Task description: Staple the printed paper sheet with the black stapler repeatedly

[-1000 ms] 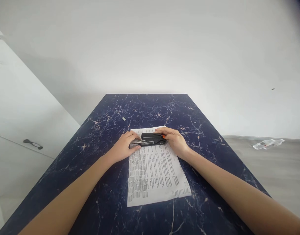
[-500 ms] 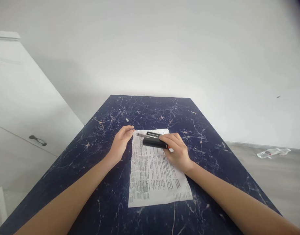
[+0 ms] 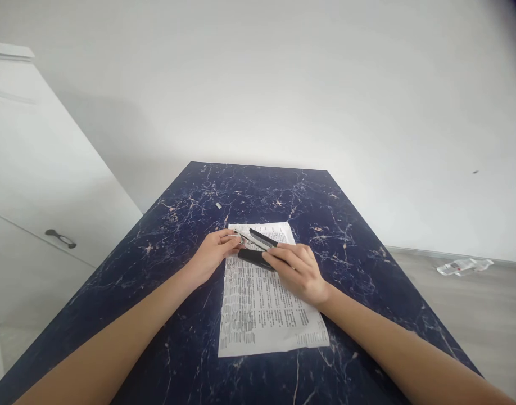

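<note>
A black stapler (image 3: 258, 252) is held just above a printed paper sheet (image 3: 264, 298) on a dark blue marbled table (image 3: 165, 225). The stapler is hinged apart, its metal staple rail angled up toward the left. My right hand (image 3: 298, 271) is wrapped round the stapler's black body from the right. My left hand (image 3: 213, 256) pinches the front end of the metal rail with fingertips. Both forearms reach in from the bottom edge.
A small strip of staples (image 3: 218, 206) lies on the table beyond the paper. A white cabinet with a dark handle (image 3: 60, 238) stands at the left. A clear plastic bottle (image 3: 464, 265) lies on the grey floor at the right.
The stapler went from lying closed across the paper's top to being lifted and hinged apart. My left hand let go briefly, then came back and pinched the rail's tip.
</note>
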A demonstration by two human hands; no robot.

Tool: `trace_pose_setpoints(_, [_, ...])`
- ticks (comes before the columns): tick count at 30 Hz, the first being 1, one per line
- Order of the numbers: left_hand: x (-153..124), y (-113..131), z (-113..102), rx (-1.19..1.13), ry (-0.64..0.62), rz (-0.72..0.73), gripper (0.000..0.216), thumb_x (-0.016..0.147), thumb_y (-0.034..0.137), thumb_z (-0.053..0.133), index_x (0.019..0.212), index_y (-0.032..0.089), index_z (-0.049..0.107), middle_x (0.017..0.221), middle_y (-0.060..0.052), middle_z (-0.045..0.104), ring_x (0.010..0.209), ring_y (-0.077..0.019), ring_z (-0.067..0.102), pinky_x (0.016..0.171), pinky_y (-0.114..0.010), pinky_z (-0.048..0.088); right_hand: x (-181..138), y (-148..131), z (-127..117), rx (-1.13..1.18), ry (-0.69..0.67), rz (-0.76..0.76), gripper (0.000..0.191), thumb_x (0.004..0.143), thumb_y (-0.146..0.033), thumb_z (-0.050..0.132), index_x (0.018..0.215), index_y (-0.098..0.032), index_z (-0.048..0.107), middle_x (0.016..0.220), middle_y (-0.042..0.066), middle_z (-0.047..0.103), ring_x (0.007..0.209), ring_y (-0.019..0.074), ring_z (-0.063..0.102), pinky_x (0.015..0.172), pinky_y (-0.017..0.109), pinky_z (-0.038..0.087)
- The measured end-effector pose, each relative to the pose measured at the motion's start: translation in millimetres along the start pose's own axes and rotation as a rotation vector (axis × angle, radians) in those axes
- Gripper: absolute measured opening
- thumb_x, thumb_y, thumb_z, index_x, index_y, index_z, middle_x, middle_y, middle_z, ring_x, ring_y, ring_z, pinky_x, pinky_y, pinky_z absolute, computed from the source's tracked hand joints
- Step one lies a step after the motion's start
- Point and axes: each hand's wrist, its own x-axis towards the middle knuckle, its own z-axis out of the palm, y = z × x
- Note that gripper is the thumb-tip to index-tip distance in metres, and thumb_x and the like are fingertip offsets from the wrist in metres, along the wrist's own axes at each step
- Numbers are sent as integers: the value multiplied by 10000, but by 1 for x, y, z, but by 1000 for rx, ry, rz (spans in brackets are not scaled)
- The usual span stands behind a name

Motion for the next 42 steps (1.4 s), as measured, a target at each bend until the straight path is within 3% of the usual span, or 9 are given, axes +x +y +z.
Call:
trace_pose_setpoints(5, [0,2,-1,118,189,112,230,877,336,770,1021,162,730,937,-99,756,803,-206,728,750,-360,629,4,7,2,188,54,546,214,903,-143,708,1084,-256,716,1006,38,725,884,246,655,806,436,478])
trace_pose_setpoints(10, [-13,9,0,439,256,560,197,941,286,694,1120,218,737,913,-46,732,675,-135,640,590,-261,561,4,20,6,345,-144,821,152,838,-226,791,971,-247,721,947,25,688,813,228,636,764,414,515])
trace_pose_setpoints(16, [-32,11,16,816,82,1170,357,929,122,698,1268,219,644,972,-22,776,590,-73,631,560,-196,564,8,8,0,165,34,434,369,950,-314,700,1301,-227,623,1202,128,630,1074,311,613,892,516,528])
trace_pose_setpoints(22, [-39,7,25,957,-135,1415,390,919,82,718,1260,154,545,1017,-69,798,833,-142,778,731,-228,647,3,-16,2,303,-2,-89,444,969,-93,611,1398,-204,582,1153,113,624,1005,238,654,791,379,616])
trace_pose_setpoints(25, [-39,3,23,955,-146,1371,350,938,66,681,1248,185,569,1067,-62,801,938,-162,789,797,-247,655,2,-16,3,329,10,-83,463,953,-7,565,1392,-154,585,1131,122,649,984,234,672,795,368,630])
trace_pose_setpoints(28, [-39,0,17,971,-122,1119,216,957,180,692,1157,248,645,1104,-35,805,944,-181,792,829,-287,654,5,-15,0,350,3,-68,490,953,23,526,1405,-157,576,1107,114,669,968,225,690,788,353,633])
trace_pose_setpoints(32, [-31,4,4,974,114,878,121,977,333,641,1040,252,705,984,-45,802,856,-211,769,821,-349,627,15,2,-5,309,109,101,434,948,15,529,1291,-222,646,1018,68,693,890,194,692,715,321,616])
trace_pose_setpoints(36, [-5,14,-23,1065,401,761,210,1023,289,499,1057,231,698,970,-63,751,921,-227,709,899,-375,558,6,59,-10,129,174,472,218,922,-72,579,1005,-222,714,972,61,712,872,215,695,770,366,601])
trace_pose_setpoints(42, [31,4,-58,1312,385,479,211,977,281,546,1057,200,724,1206,-124,671,1155,-321,615,1056,-485,463,-45,146,-18,-37,-89,751,195,773,-92,543,765,-203,703,892,60,755,789,223,715,834,368,579])
